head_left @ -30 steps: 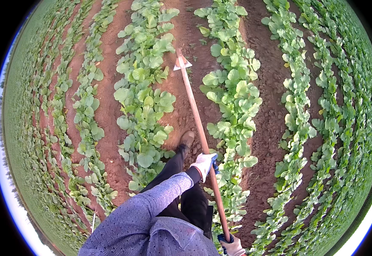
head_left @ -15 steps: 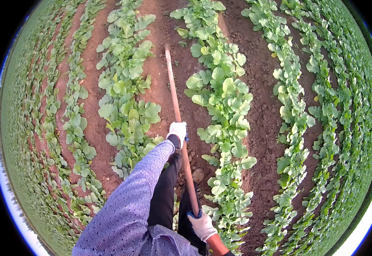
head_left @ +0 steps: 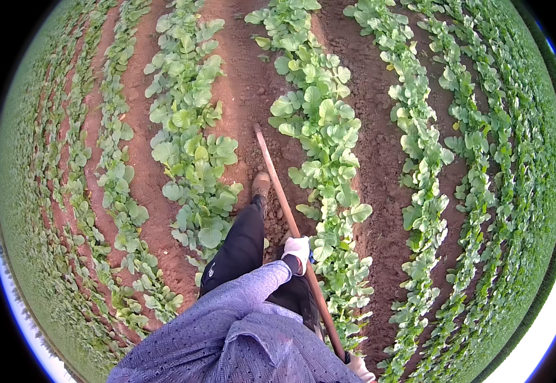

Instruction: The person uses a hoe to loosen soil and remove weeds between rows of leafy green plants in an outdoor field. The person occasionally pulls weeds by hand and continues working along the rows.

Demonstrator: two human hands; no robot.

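A long wooden handle (head_left: 282,196) slants from the soil furrow down to the lower right of my body. My left hand (head_left: 298,250), in a white glove with blue on the palm side, is closed around its middle. Near the lower edge my right hand (head_left: 358,367), also white-gloved, is wrapped round the near end and partly cut off by the frame. The far end of the handle reaches the soil between two crop rows; any tool head there cannot be made out.
Leafy green plants stand in long rows, one close on the left (head_left: 192,153) and one close on the right (head_left: 326,159). Reddish-brown soil (head_left: 243,76) lies between them. My brown shoe (head_left: 261,184) is in the furrow, beside the handle. Further rows run on both sides.
The handle has been drawn back toward me, its far end nearer. Both hands have moved down and to the right. My left leg and shoe now show stretched forward in the furrow.
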